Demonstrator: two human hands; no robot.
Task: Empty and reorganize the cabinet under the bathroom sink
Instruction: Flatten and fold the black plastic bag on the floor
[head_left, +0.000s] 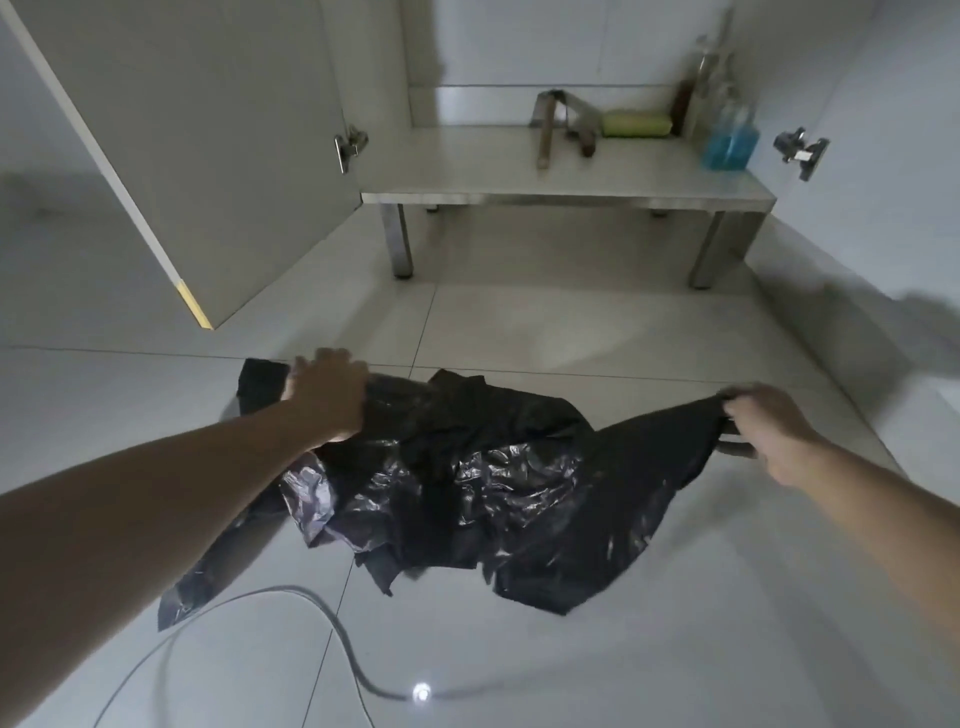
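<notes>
A crumpled black plastic bag (467, 467) lies spread on the white tiled floor in front of the open cabinet. My left hand (327, 389) presses down on its far left part, fingers bent over the plastic. My right hand (769, 431) is closed on the bag's right corner and holds it stretched out to the right. Inside the cabinet, the shelf (519, 171) carries a blue liquid bottle (730, 140), a green sponge (636, 124), clear bottles (706, 78) and a metal tool (550, 124).
The left cabinet door (197, 156) stands open, its hinge (350, 145) showing; a second hinge (800, 148) is at the right. A grey hose (322, 613) curls across the floor near me, beside a bright reflection (421, 691).
</notes>
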